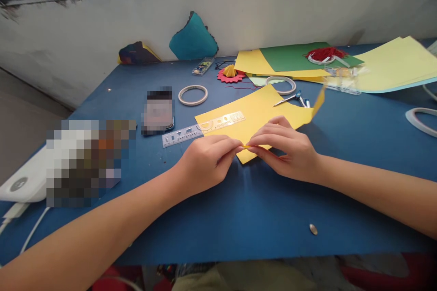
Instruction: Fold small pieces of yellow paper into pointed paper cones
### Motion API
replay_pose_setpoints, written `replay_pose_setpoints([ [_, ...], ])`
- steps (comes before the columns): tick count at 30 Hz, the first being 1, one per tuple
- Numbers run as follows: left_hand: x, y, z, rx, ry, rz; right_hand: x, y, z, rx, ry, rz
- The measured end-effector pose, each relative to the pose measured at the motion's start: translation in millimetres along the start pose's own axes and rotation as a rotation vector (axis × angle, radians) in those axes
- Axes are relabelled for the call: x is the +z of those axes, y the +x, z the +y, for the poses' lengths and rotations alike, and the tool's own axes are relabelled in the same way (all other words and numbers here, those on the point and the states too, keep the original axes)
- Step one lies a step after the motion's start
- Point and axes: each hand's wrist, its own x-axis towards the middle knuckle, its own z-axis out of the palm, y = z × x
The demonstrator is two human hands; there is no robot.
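Between the fingertips of both hands is a small, narrow piece of folded yellow paper (246,147). My left hand (213,159) pinches its left end, and my right hand (285,145) pinches its right end. Most of the piece is hidden by the fingers. Under and behind the hands lies a larger yellow sheet (262,111), its right corner curling upward. A clear plastic ruler (205,128) rests partly on that sheet, left of my right hand. Compass-like metal tool with blue parts (297,95) lies at the sheet's far right edge.
Rolls of tape (193,95) lie farther back. A red and yellow paper ornament (231,73) sits near green card (290,57) and red thread (329,53). Pale yellow sheets (396,66) spread at right. A phone (157,111) and white power bank (23,177) are at left.
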Motion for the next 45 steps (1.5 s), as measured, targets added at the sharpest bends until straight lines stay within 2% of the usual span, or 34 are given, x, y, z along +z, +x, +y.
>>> replay_pose_setpoints([
  [3,0.0,0,1,-0.005,-0.012,-0.015,0,0,0,0.022,0.027,0.010],
  [7,-1.0,2,3,-0.153,-0.139,-0.033,0,0,1,0.040,0.050,0.039],
  [10,-0.6,3,4,-0.207,-0.110,0.020,0,-1,0,0.083,0.026,0.088],
  [13,1.4,2,6,-0.196,0.026,0.108,1,-2,-4,0.202,0.004,0.145],
  [16,4.6,-1,8,-0.155,0.108,0.148,3,-2,-11,0.329,0.022,0.128],
  [21,9.8,-3,13,-0.025,0.245,0.080,6,-2,-20,0.422,0.059,0.098],
  [25,11.6,-3,13,-0.007,0.269,0.053,8,-3,-21,0.402,0.053,0.126],
  [29,13.3,-1,13,-0.083,0.219,0.054,9,-2,-21,0.317,-0.018,0.136],
  [35,15.1,1,15,-0.065,0.229,0.044,9,-1,-20,0.184,-0.125,0.122],
  [45,14.3,1,15,-0.125,0.096,0.041,9,0,-20,0.178,-0.088,0.110],
])
